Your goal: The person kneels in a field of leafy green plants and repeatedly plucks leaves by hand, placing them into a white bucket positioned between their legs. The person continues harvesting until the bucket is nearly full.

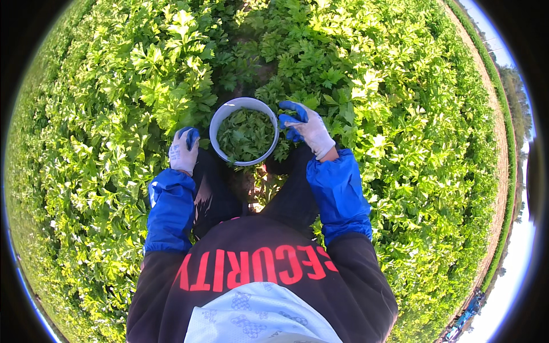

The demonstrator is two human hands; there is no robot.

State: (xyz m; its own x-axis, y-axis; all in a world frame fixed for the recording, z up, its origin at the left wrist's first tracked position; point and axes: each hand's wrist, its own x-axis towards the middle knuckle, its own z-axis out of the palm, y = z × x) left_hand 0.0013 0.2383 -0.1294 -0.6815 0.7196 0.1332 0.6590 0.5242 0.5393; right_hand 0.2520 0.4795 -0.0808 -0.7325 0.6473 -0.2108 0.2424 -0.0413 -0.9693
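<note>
A white plastic bucket [213,141] stands between my knees, holding cut green leaves [245,133]. Just right of its rim is my right hand [309,128], in a white glove with blue-coated fingers. Its fingers curl around a bit of green leaf [293,112]. My left hand [184,152], gloved the same way, is left of the bucket and apart from it, close to the leafy plants [158,92]. The fingers there are bent downward, and their tips and anything under them are hidden.
Dense leafy green crop, which looks like celery, surrounds me on both sides. A shaded gap between rows [257,70] runs ahead of the bucket. My dark-trousered legs [218,180] flank the bucket. Far right lie a dirt track [499,128] and a blue vehicle or machine [467,313].
</note>
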